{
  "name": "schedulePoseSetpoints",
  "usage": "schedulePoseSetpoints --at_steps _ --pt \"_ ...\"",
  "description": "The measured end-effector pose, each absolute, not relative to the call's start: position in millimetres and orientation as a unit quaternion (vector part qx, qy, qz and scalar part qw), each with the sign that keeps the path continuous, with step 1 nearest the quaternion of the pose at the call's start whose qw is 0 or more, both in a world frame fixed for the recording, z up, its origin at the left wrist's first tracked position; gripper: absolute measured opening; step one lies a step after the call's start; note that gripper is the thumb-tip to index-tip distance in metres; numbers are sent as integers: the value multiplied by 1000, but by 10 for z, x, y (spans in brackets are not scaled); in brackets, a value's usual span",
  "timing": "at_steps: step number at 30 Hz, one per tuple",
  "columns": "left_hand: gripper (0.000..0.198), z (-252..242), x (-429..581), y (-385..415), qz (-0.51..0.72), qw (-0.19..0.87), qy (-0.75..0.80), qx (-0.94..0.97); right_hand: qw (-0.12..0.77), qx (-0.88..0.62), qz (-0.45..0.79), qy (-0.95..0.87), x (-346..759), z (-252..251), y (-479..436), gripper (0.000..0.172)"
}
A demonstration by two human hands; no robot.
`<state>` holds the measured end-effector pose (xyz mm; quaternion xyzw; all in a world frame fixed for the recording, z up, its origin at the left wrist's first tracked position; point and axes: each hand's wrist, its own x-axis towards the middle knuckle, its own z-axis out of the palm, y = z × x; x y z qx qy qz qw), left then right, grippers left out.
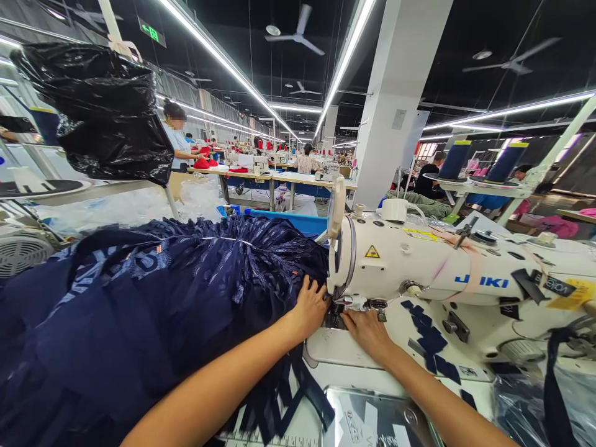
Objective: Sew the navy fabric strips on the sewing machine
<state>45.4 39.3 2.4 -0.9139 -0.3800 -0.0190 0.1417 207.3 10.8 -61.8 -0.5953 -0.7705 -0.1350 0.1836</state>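
A white sewing machine (395, 254) stands in front of me with its needle end to the left. My left hand (311, 307), fingers bent, grips the edge of a navy garment (286, 304) just left of the presser foot (336, 310). Close on the right side of the foot, my right hand (367, 329) has its fingers pressed together at the machine bed; whatever they hold is hidden by the fingers and the foot. The garment belongs to a large bundle of navy lace-trimmed pieces (139, 323), gathered with a pale tie, with straps hanging down in front.
Small navy fabric scraps (431, 340) lie on the machine bed under the arm. A metal plate (367, 416) with labels is set in the table's front. Navy thread cones (455, 160) stand at right. A black plastic bag (97, 112) hangs upper left. Other people work at tables farther back.
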Motion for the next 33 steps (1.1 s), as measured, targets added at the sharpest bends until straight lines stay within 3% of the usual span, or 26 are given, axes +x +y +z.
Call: schedulePoseSetpoints --at_steps 5,8,12,19,23,27,33 --pt "20 28 388 140 -44 191 -347 -917 234 -550 -173 -783 2106 -705 158 30" --pt "15 189 153 -38 -132 204 -297 -923 246 -539 -181 -785 2118 -730 170 33" --pt "19 473 -307 -84 -244 226 -367 -869 241 -546 -169 -784 2113 -723 163 33" --pt "26 558 -496 36 -140 273 -363 -880 150 -574 -140 -793 1970 -426 24 29" --pt "16 471 -380 -65 -202 308 -275 -888 113 -587 -144 -789 2021 -196 -79 22" --pt "22 334 -262 -260 -315 240 -186 -899 90 -636 -151 -751 2326 36 -56 20" --pt "25 265 9 -599 -367 19 -125 -922 83 -719 -134 -677 2781 127 59 20"
